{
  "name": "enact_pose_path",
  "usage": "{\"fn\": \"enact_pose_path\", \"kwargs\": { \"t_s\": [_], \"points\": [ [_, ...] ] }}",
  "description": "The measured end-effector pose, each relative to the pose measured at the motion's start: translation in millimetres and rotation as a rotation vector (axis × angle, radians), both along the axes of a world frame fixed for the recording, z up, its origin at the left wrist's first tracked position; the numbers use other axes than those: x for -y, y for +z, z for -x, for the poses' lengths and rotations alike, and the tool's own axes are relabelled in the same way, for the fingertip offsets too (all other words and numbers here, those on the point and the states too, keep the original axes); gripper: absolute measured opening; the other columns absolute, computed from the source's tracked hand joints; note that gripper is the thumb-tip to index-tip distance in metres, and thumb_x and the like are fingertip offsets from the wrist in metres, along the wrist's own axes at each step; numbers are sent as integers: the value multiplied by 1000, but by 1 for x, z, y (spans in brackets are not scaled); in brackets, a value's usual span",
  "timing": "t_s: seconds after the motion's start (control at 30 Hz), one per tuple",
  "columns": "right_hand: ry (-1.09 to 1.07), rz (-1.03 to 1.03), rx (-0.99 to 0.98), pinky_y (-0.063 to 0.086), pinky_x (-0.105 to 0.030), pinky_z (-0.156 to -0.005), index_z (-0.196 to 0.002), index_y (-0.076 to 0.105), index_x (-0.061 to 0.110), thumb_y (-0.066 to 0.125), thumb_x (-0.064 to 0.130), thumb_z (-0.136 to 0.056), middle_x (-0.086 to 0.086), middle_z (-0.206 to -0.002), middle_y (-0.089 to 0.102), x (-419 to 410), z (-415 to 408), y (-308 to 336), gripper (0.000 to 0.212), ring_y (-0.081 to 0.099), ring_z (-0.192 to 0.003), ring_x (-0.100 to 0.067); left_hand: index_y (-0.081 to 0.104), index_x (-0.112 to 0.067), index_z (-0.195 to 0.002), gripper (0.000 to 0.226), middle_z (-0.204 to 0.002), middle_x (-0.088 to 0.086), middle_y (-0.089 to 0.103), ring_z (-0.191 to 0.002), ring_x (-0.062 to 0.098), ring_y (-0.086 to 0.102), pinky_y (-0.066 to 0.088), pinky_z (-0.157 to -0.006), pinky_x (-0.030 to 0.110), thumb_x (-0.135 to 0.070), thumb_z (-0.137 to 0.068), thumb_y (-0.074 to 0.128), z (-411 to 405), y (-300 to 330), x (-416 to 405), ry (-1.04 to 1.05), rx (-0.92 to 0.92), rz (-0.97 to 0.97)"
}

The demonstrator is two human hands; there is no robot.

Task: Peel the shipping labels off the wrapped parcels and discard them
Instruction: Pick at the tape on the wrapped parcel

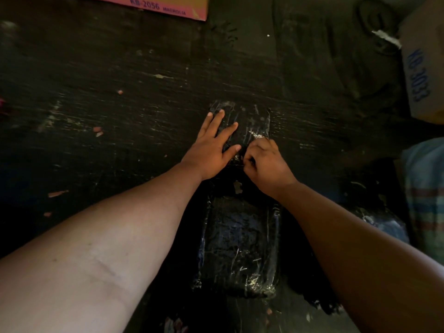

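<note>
Your forearms filled the lower frame, left and right, converging on the dark floor (120,68). Between them, nearest you, lay a black plastic-wrapped parcel (240,248), glossy and creased, lengthwise toward you. Beyond it lay a second wrapped parcel (249,121), partly covered by both hands.

Surroundings: pink carton (153,6) marked KB-2056 at top edge; brown carton (422,68) marked KB-3033 at right edge; striped cloth (427,188) below it, far right. Small pale and reddish scraps (98,131) lay scattered on the floor to the left, well apart from the parcels. One pale scrap (237,186) sat just between the two parcels.

Your left hand (211,147) lay flat, fingers straight and spread, pressing on the far parcel's left side. Your right hand (264,162) was curled, fingertips bunched against the wrap at that parcel's near edge, just beside the left thumb. Whether it had hold of a label I could not tell; lighting too dim.
</note>
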State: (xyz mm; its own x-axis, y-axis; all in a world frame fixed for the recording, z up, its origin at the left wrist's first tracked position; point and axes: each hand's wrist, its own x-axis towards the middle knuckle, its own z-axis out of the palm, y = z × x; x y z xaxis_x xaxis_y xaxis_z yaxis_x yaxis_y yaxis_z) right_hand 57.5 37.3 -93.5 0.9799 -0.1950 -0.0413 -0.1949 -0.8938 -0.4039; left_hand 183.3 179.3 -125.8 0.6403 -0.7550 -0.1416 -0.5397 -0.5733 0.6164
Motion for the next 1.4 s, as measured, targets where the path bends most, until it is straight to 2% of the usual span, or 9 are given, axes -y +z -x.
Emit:
{"fn": "enact_pose_path", "kwargs": {
  "t_s": [0.07, 0.2, 0.47, 0.6, 0.7, 0.9, 1.03, 1.17, 1.4],
  "points": [
    [-28, -48, 28, 41, -29, -92, -93, 66, 11, 61, 13, -90, -6, -108, 57, 3, 3, 0, 6, 48, -104, -21, 25, -35, -158, 64, -169, -7, -11, -153, 17, -18, 9, -123, 41, -54, -101, 45, 0, -1, 0, -1, 3, 7],
    [-99, -38, 54, 40, -28, -90, -97, 69, 11, 60, 15, -93, -7, -104, 61, -2, -3, -2, 11, 50, -104, -22, 28, -32, -158, 64, -169, -4, -9, -154, 19, -17, 7, -123, 39, -52, -101, 48, 0, -1, -1, 1, 14, 28],
    [-137, 137, -20, 47, -42, -87, -96, 68, 8, 56, 25, -93, -10, -107, 55, -16, -13, -6, 21, 48, -105, -29, 26, -33, -158, 64, -169, -5, -10, -154, 19, -17, 3, -121, 36, -52, -101, 47, -1, -3, -1, 1, 15, 18],
    [9, 47, -9, 41, -35, -93, -92, 67, 10, 60, 17, -90, -9, -109, 55, -1, -3, -2, 11, 49, -104, -27, 27, -31, -158, 64, -169, -2, -8, -154, 21, -16, 3, -122, 36, -52, -101, 48, 0, -3, -1, -8, 33, 25],
    [-2, -22, 47, 37, -25, -91, -97, 68, 11, 58, 13, -94, -6, -107, 61, 7, 3, 1, 10, 51, -104, -23, 26, -32, -158, 65, -169, -2, -10, -154, 21, -17, 3, -121, 37, -53, -101, 47, -1, -3, -1, -16, 30, 21],
    [-54, 39, 94, 41, -29, -94, -98, 71, 8, 69, 18, -88, -8, -108, 63, -6, 5, -5, 14, 51, -105, -25, 22, -33, -159, 67, -169, -3, -13, -153, 21, -20, 3, -123, 41, -55, -101, 45, -3, -3, -2, -46, 19, -10],
    [-93, 42, 81, 45, -34, -89, -90, 70, 10, 63, 13, -91, -8, -102, 60, -9, -4, -4, 9, 50, -101, -25, 23, -33, -159, 67, -169, -2, -13, -153, 21, -19, 3, -124, 42, -55, -100, 46, -4, -4, -2, -44, 21, -9],
    [-128, 17, 18, 41, -26, -88, -91, 68, 12, 56, 14, -95, -6, -103, 59, -7, -10, 0, 13, 49, -105, -21, 23, -32, -159, 67, -169, -1, -13, -153, 21, -20, 2, -123, 40, -53, -101, 47, -4, -2, -2, -45, 9, -3],
    [-158, -87, -29, 43, -24, -88, -104, 69, 14, 50, 13, -99, -4, -110, 61, 0, -13, 14, 20, 56, -105, -17, 14, -35, -161, 67, -167, -3, -21, -151, 19, -26, -4, -121, 38, -53, -102, 43, -3, 6, -1, -53, -19, -89]
  ]
}}
